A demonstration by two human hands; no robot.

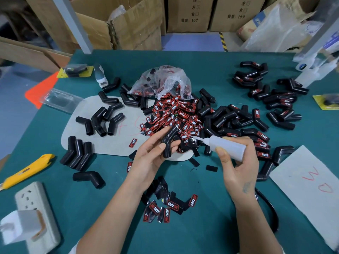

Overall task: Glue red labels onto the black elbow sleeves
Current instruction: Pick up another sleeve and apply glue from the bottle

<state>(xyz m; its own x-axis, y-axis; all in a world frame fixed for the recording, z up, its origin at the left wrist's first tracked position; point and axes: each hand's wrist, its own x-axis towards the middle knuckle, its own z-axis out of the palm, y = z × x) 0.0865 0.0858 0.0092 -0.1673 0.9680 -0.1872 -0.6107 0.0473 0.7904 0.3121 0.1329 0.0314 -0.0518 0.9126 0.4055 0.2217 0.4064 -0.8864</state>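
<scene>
Head view, read left to right: unlabelled black elbow sleeves [100, 121] lie loose on the grey mat [102, 145], kept apart, it appears, from the labelled sleeves [264, 143] heaped at right. Your left hand [152, 158] grips one elbow sleeve [169, 143] between thumb and fingers, bend upward, presumably to present a flat face for glue. Just beyond it, the pile of red labels [174, 116] spills from a clear plastic bag [163, 81], within easy reach. Your right hand [236, 162] grasps the glue bottle [225, 145] tilted leftward, nozzle aimed at the held sleeve, close but apart from it. More labels [165, 206] lie near, between your forearms.
</scene>
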